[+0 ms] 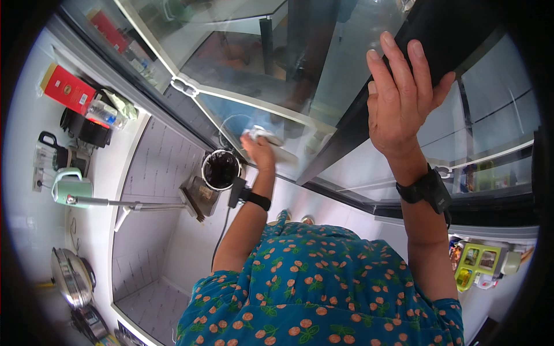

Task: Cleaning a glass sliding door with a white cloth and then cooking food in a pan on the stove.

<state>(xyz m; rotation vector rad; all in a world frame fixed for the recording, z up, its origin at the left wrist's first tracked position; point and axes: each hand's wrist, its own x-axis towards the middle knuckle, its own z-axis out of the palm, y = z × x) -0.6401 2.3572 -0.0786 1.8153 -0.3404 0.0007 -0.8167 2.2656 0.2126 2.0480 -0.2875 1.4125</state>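
Note:
My left hand [259, 152] has a whitish cloth [267, 135] in its grasp, held against or close to the lower part of a glass door panel [246, 108]. Motion blurs the cloth, so its edges are unclear. My right hand [400, 101] lies with spread fingers against the wide dark door frame [454, 36], back of the hand towards me. Its thumb is partly hidden. A pale bar [268, 106] crosses the glass above the cloth, and a white bracket [185, 86] sits at its left end.
Beside my left forearm stand a black-lined bin [221, 171] and a dustpan [207, 195] with a broom [190, 203]. Along the left, a counter [101, 181] carries a green kettle [73, 187], a blender [54, 153], a red box [69, 88] and a lidded pan [71, 279]. A green tray [478, 264] is at right.

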